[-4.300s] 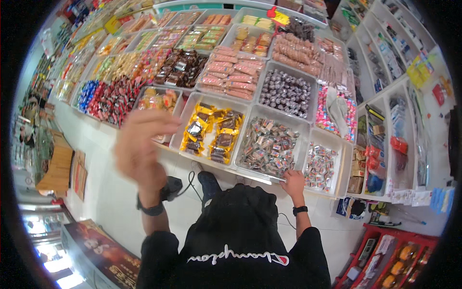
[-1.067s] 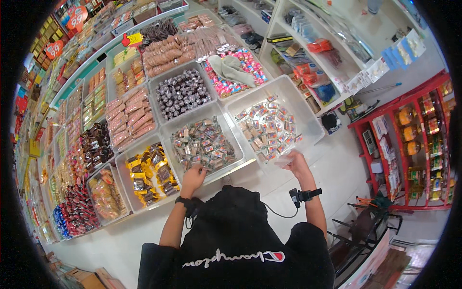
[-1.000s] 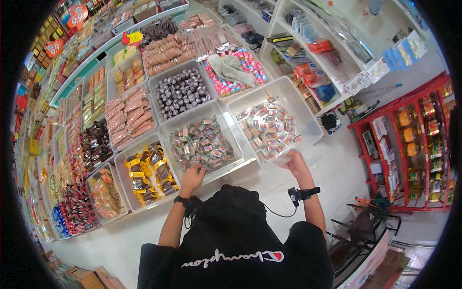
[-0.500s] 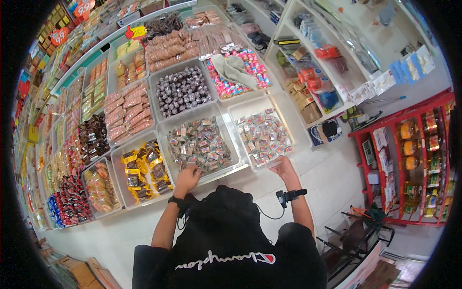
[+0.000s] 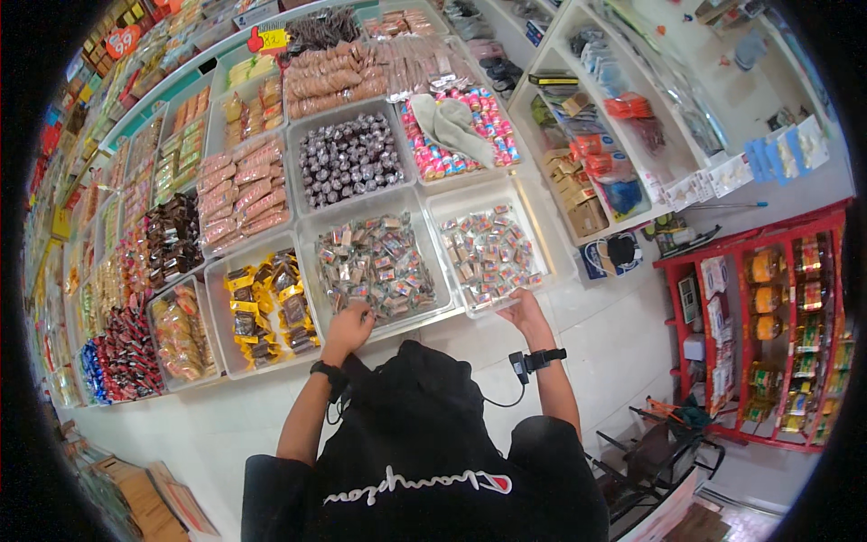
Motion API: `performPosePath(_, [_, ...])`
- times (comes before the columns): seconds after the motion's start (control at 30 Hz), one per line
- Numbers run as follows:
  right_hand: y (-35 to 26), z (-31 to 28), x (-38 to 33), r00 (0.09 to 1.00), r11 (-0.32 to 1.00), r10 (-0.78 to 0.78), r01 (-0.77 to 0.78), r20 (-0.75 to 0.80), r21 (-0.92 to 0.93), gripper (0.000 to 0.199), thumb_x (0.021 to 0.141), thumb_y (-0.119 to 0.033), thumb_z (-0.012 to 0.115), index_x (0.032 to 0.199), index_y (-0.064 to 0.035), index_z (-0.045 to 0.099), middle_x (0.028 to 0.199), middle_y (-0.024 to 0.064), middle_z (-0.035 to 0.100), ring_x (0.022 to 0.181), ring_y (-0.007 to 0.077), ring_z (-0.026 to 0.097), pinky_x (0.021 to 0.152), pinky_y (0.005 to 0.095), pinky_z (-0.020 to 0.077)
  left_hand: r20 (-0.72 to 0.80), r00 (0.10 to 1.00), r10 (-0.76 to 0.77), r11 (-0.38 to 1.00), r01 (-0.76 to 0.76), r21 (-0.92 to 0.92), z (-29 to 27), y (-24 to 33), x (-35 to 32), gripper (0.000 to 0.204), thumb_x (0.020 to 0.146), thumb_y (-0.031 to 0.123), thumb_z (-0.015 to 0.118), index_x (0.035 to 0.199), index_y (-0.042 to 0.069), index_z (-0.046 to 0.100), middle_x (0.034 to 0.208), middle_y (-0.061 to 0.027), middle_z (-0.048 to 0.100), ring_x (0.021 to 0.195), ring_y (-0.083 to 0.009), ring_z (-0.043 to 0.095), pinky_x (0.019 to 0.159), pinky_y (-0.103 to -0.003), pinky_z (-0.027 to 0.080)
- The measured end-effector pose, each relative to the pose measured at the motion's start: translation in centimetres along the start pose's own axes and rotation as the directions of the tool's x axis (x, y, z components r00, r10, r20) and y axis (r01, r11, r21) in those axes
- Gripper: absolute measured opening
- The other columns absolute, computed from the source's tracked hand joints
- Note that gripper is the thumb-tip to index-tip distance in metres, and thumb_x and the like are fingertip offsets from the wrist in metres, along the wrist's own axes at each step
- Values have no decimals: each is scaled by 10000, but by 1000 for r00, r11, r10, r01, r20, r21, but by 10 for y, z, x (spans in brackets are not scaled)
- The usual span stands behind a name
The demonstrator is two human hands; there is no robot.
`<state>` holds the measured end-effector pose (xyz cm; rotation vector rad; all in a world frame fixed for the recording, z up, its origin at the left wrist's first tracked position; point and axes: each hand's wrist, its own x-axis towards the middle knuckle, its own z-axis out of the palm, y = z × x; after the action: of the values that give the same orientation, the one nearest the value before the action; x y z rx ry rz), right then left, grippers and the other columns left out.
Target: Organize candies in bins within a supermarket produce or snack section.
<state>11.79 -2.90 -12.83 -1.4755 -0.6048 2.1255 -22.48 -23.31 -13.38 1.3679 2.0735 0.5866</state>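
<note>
The clear bin of small silver-wrapped sweets is found just above the middle of the view, and its near lip is met by the left hand, which is curled knuckles-up over the front row of sweets; whether a sweet is pinched beneath the fingers cannot be told, since they are hidden by the back of the hand. A black band is worn on that wrist. At three o'clock from this bin, touching it side to side, a second clear bin of pale wrapped sweets is seen, and its near edge is touched by the right hand, fingers bent over the rim; how far it is closed, and whether anything is gripped, cannot be told. A small black device on a strap is fixed at the right wrist, with a thin cable trailing from it toward the black shirt at six o'clock. At nine o'clock from the first bin a bin of yellow-and-brown packets is set just beside it. At twelve o'clock a bin of dark round sweets is placed, and at one o'clock a bin of pink and blue sweets is partly covered by a grey cloth. At three o'clock, well apart, a red rack of jars is seen standing on the white floor.
</note>
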Motion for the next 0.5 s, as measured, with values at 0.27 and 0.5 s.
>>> performPosePath(0.27, [7,12,14,997,998,68,-67,24,-19,564,764,-211,488,1273,8,384,1223,192,513,1099,307,542,937,416,468,23,999,-40,999,40,-13,-7,10,-2,310,829,311,514,995,73,625,975,-167,635,894,-377,602,768,-458,480])
performPosePath(0.5, [-7,22,-7,980,941,118,-161,-159,-298,436,838,-336,533,1115,-1,556,938,156,660,866,277,651,779,376,523,-2,1000,-23,1000,23,-2,-5,8,-1,282,809,287,526,972,82,630,978,-154,637,887,-363,607,762,-446,486])
